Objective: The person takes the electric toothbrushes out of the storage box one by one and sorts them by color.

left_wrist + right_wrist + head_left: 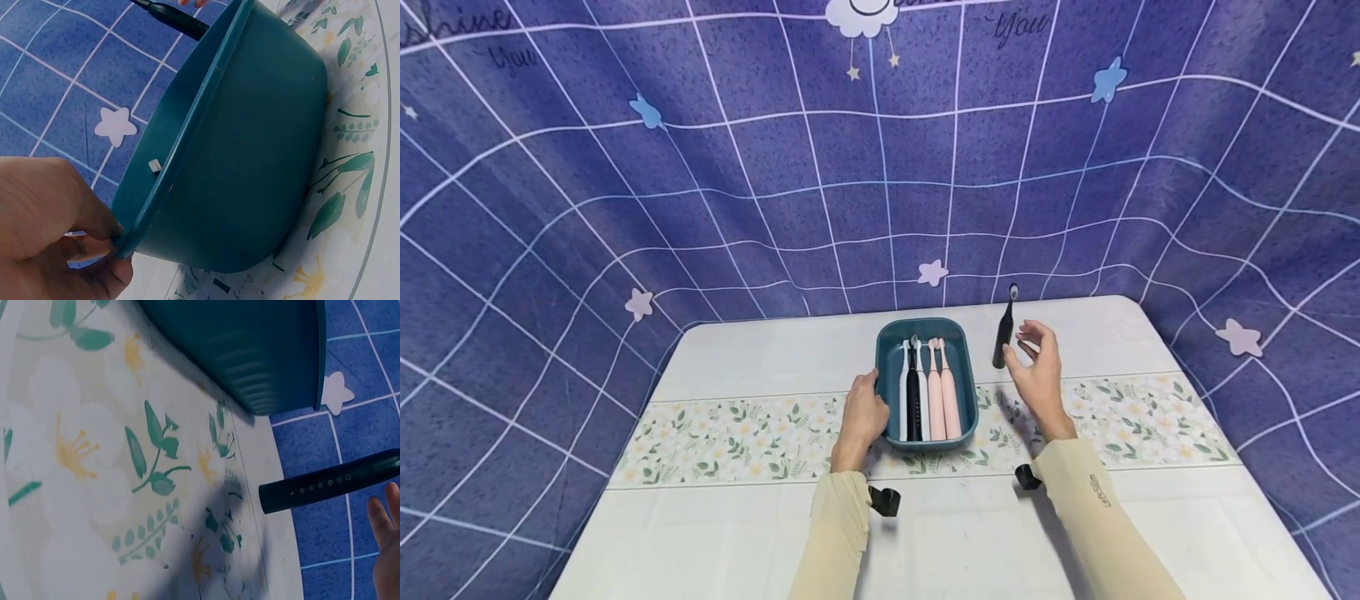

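Left grip [56,231] pinches tray [250,144] rim | only head view shows brushes [925,387] inside

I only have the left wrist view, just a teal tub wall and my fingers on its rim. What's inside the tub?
Observer: Five electric toothbrushes lie side by side in the teal tub: white, black, white, then two pink.
Operator: Is that dark stick at my top edge held?
Observer: No. The black toothbrush stands upright alone on the table, right of the tub.
Operator: Where is the other hand?
Observer: The right hand hovers just right of that toothbrush, fingers loosely spread, not touching it.
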`<state>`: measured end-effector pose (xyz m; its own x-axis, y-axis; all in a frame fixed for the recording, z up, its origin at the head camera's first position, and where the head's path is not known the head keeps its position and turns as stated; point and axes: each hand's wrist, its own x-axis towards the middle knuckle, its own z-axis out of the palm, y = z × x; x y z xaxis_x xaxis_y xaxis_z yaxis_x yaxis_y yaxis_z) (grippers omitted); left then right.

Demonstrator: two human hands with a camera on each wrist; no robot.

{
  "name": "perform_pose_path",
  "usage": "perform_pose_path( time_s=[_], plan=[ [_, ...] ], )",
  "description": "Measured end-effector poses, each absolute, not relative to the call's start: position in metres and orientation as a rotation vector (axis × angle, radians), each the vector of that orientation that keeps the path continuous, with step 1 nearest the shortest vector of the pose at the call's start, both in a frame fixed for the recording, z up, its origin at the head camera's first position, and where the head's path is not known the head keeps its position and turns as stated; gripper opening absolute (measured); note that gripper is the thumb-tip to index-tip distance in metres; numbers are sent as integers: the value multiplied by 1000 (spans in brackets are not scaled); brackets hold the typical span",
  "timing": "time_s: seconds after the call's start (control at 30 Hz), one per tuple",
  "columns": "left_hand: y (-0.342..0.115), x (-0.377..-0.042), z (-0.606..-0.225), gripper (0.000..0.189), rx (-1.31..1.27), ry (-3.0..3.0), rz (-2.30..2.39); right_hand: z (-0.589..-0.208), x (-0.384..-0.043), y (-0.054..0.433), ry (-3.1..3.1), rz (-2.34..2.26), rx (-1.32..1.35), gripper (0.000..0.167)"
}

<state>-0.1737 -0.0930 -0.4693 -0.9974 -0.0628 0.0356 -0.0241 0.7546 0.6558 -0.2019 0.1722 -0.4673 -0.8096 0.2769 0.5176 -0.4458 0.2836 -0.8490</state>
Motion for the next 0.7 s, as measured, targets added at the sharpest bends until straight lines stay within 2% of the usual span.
perform_pose_path(
  time_s=[0.7],
  plan=[
    [-95,-174,-469,49,57,-2906,-1091,-456,-189,150,-1923,1574,314,48]
  ],
)
